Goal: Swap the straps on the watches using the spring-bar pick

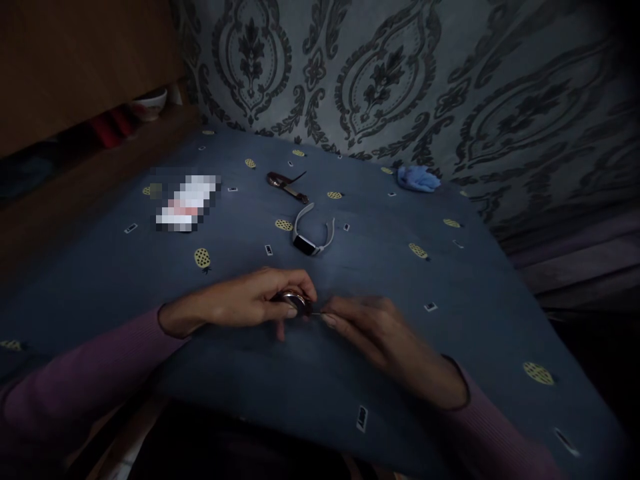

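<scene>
Round watch (297, 301): where does it lie from your hands?

It is in your left hand (240, 300), above the near part of the table (390, 273). Your thumb and fingers grasp its rim, and the dark face looks up, a little tilted.

And your right hand (385, 333), is it released?

No, your right fingertips pinch a thin piece (317, 313). What it is exactly, I cannot tell.

How is this piece directed?

Its long axis goes about left to right, from your right fingertips to the right side of the watch. Your left hand is the nearer one, because it holds the case. If the tip touches the watch, the picture does not show clearly.

What lies beyond your hands?

The smartwatch (305, 244) with a pale strap, and farther, the brown-strap watch (287, 187).
</scene>
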Demonstrator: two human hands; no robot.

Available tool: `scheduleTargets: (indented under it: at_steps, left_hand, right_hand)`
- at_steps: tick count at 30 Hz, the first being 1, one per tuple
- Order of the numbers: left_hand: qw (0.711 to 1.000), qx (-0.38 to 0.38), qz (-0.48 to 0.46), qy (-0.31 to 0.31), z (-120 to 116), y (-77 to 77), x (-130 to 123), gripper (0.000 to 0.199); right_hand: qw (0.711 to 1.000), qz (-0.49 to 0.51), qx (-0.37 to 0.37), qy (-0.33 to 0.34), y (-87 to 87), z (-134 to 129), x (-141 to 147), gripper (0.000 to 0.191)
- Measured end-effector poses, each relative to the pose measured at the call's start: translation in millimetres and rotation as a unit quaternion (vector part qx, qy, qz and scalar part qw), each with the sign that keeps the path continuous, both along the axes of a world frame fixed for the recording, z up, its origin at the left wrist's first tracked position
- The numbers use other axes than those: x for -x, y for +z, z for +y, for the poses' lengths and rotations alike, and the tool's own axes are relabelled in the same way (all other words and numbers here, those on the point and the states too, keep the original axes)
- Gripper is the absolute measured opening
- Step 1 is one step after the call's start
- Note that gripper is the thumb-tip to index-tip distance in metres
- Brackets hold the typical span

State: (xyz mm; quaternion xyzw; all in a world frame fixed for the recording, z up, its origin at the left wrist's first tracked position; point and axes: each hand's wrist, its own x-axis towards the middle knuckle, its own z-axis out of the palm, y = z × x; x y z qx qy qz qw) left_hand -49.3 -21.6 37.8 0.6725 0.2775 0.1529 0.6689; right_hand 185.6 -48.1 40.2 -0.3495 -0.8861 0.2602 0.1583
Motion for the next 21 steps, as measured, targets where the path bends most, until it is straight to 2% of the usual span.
scheduleTargets:
  at_steps: [4, 9, 15, 21]
  left_hand:
    - [0.999, -0.008, 0.005, 0.033, -2, -3.1, -2, 0.014]
    - [0.997, 0.051, -0.006, 0.066, -2, -11.2, -4, 0.017]
    - [0.994, 0.073, 0.058, 0.063, 2, -18.7, -5, 0.018]
    - [0.995, 0.046, 0.067, 0.062, 3, -22.8, -6, 0.015]
  right_hand:
    - [0.999, 0.001, -0.041, -0.013, -10.0, -3, 0, 0.033]
    - [0.994, 0.007, -0.108, -0.023, -19.9, -6, 1, 0.030]
    - [0.992, 0.009, -0.120, -0.027, -33.2, -7, 2, 0.029]
    - [0.990, -0.003, -0.135, -0.047, -39.7, -8, 8, 0.032]
